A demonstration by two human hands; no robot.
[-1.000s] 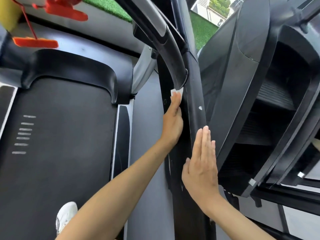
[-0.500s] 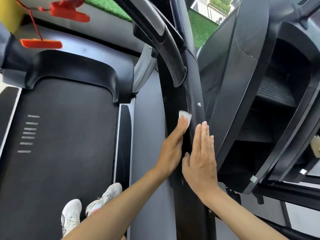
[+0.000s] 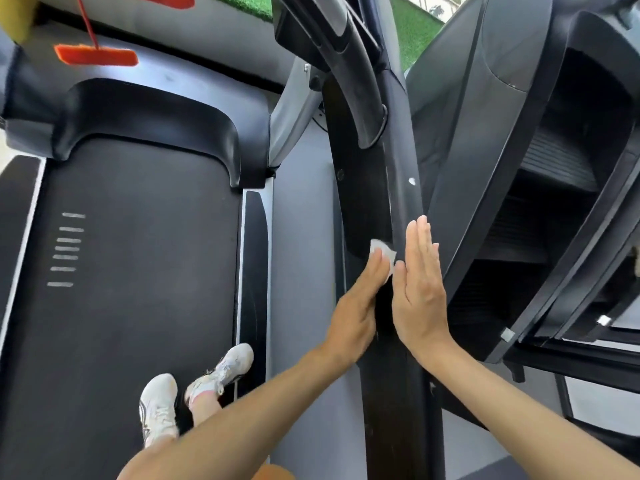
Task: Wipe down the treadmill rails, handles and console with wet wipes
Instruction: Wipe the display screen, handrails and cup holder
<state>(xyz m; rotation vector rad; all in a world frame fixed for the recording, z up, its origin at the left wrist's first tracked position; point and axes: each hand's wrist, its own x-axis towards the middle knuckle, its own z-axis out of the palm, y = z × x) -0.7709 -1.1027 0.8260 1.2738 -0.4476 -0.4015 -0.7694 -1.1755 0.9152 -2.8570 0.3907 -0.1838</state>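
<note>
The treadmill's right side rail (image 3: 401,188) is a long black bar running from top centre down to the bottom edge. My left hand (image 3: 356,303) presses a small white wet wipe (image 3: 384,252) flat against the rail's left face with straight fingers. My right hand (image 3: 419,289) lies flat and open against the rail's right face, level with the left hand. A curved black handle (image 3: 360,88) joins the rail above both hands. The console is out of view.
The black running belt (image 3: 131,271) lies at left with my white shoes (image 3: 194,393) on it. A second black machine (image 3: 540,168) stands close on the right. A red safety clip and cord (image 3: 95,57) hang at top left. Grey floor (image 3: 304,271) runs between belt and rail.
My left hand has slid the wipe down the rail toward me, from just under the handle to level with my right hand. My right hand stayed nearly in place. My feet came into view.
</note>
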